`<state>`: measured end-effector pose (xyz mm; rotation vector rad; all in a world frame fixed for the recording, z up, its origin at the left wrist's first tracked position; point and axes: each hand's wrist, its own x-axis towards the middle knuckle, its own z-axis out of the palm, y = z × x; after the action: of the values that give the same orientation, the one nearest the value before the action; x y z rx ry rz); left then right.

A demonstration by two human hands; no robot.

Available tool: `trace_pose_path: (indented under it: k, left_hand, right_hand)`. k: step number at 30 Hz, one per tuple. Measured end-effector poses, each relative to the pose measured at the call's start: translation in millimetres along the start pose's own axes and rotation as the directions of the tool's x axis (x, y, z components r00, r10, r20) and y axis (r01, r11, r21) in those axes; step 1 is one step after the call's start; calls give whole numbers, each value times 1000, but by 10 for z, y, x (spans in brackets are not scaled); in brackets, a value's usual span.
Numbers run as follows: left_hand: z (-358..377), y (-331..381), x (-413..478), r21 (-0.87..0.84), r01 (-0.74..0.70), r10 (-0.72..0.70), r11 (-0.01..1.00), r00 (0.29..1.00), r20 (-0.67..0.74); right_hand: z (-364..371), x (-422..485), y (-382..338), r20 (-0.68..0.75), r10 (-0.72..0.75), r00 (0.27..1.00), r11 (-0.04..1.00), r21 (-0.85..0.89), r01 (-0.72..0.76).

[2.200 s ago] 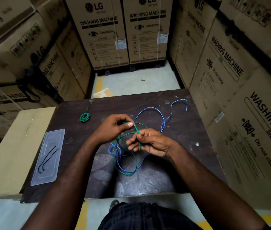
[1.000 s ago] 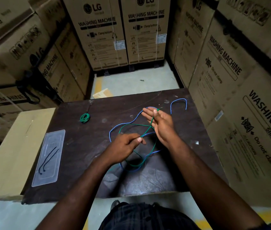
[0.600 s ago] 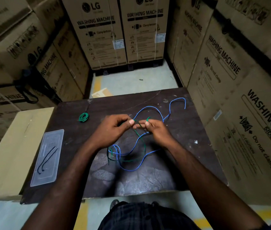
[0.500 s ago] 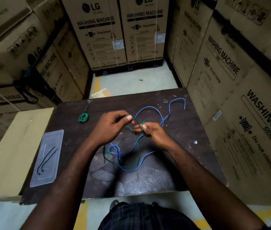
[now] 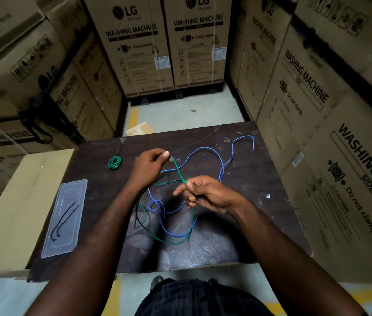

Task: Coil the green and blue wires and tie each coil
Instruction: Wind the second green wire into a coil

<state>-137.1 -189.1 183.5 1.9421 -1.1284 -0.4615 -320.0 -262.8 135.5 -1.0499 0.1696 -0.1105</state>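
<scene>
Green wire (image 5: pixel 178 172): loose, mid-bench, one short length drawn taut between both hands, the rest looping toward the near edge, tangled with the blue.
Left hand (image 5: pixel 149 166): closed, pinching the wire's end at thumb and forefinger.
Right hand (image 5: pixel 205 192): lightly closed round the wire, index finger extended.
Change: half a second ago the hands met fingertip to fingertip; now apart, a fresh span drawn out. Judged: winding just starting, no loop formed.
Blue wire (image 5: pixel 212 153): uncoiled, trailing to the far right corner.
Small green coil (image 5: pixel 114 162): far left, already wound.
Clear tray (image 5: pixel 66 215): left edge, holding two dark ties.
</scene>
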Motion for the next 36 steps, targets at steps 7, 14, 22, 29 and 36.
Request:
trace_pose_path:
  k: [7,14,22,29,36]
  left_hand:
    - [185,-335,-83,-14,146,-145,989,986,80]
    - [330,-151,-296,-162,283,-206,945,904,374]
    - [299,-147,-374,-17,236,-182,972,791,584]
    - [237,85,-420,-24,141,-88,990,736,671]
    - [5,298,-444,27,36,-43,999,602,797]
  right_hand:
    - [15,-9,-178,-102,-88,991,974,197,107]
    - [72,22,-354,-338,-149,929,849,439,295]
    - [39,157,-362,-438,-294,850,793,384,473]
    - [-60,239,-208,-493,-338,801,888,114,445]
    - [-83,262,-85,-457,-407,791,906,-308,288]
